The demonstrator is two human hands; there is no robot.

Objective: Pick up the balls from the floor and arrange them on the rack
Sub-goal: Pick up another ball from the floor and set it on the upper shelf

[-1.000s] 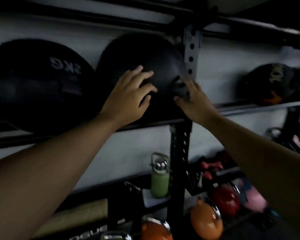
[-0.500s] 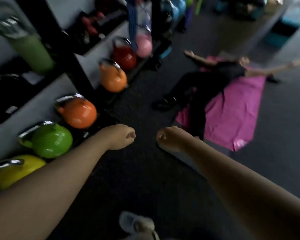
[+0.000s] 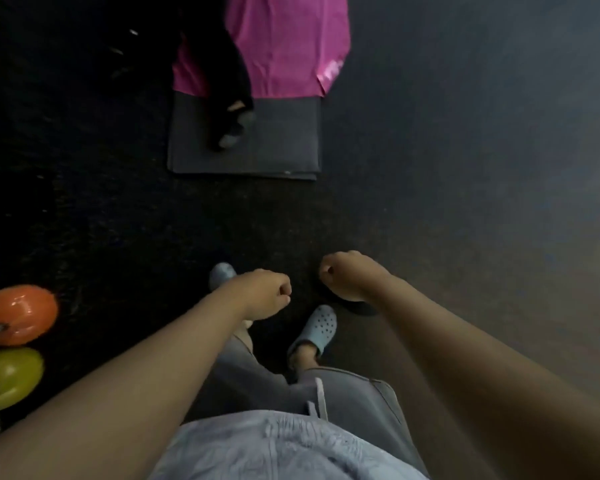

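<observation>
I look straight down at the dark gym floor (image 3: pixel 447 168). My left hand (image 3: pixel 262 294) hangs in front of me as a loose fist with nothing in it. My right hand (image 3: pixel 352 275) is curled the same way, a little to the right, and holds nothing. Below the hands are my own feet in light blue clogs (image 3: pixel 317 329). A dark rounded shape (image 3: pixel 359 306) peeks out under my right wrist; I cannot tell what it is. No ball shows clearly, and the rack is out of view.
An orange kettlebell (image 3: pixel 20 315) and a green kettlebell (image 3: pixel 9 375) sit at the left edge. Ahead lies a grey mat (image 3: pixel 281 140) under a pink cloth (image 3: pixel 288 46), with a person's dark-clad leg (image 3: pixel 227 81) resting on it.
A second ago both hands pressed a black ball on the rack shelf. They have let go and dropped, curled, and my view has swung from the rack down to the floor.
</observation>
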